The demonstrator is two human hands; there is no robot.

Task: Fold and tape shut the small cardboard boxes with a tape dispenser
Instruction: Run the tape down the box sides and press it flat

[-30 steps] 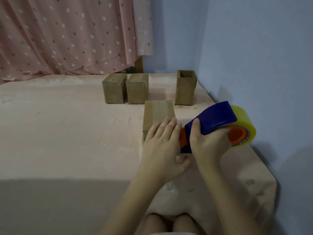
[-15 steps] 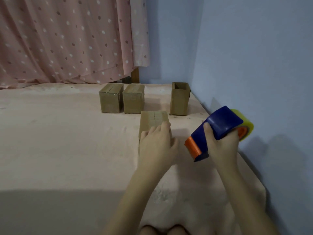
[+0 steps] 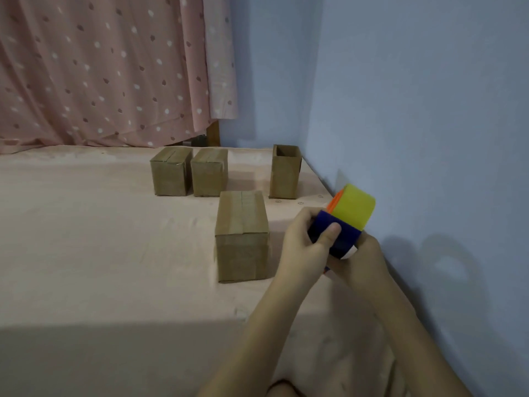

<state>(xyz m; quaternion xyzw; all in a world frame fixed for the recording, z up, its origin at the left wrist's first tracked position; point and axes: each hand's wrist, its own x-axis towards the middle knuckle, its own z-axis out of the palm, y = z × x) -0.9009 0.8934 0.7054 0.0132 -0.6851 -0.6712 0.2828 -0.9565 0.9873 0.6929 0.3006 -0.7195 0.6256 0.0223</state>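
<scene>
**Pink bed, blue wall, one box left open at the back**

Pink-sheeted bed point(image 3: 86, 253) is carrying everything here, so no counter to speak of. The tape dispenser point(image 3: 340, 224) is up off the sheet near the bed's right edge, with both hands on it. The left hand point(image 3: 303, 247) wraps the blue body with its thumb over the top, and the right hand point(image 3: 360, 259) cups it from below and behind. Its fingers are mostly hidden, but it looks like a hold. The yellow roll points away toward the wall point(image 3: 415, 124).

Just left of the hands sits the near box point(image 3: 242, 236), flaps shut with tape along the top seam, long axis running away from the person. The left hand is the closer one to it.

My guess is the open box point(image 3: 284, 173) comes next. It stands upright in the far right corner, well apart from the hands, mouth up. There's bare sheet between, though the wall crowds its right side. Two closed boxes point(image 3: 190, 173) sit side by side further left.
</scene>
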